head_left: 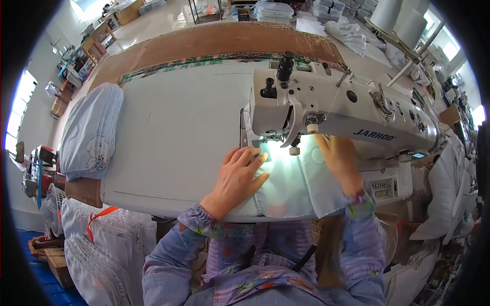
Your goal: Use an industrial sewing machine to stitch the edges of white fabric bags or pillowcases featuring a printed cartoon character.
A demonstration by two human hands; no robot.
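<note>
A pale light-blue piece of cloth (286, 186) lies under the lit needle area of a white sewing machine (311, 107), its lower part reaching the table's front edge. My left hand (235, 176) rests at the cloth's left edge, just left of the needle, fingers stretched out and thumb apart. Over on the right side, my right hand (339, 158) reaches in below the machine's arm and touches the cloth. One or two of its digits show stretched out; the machine hides the others. The presser foot and stitch line are lost in the bright lamp light.
A stack of light-blue cut cloth pieces (94, 132) sits at the left of the sewing table (173, 132). White cloth bundles (102, 250) hang below its front left edge, one tied with red ribbon. Thread cones (386, 15) stand at the back right.
</note>
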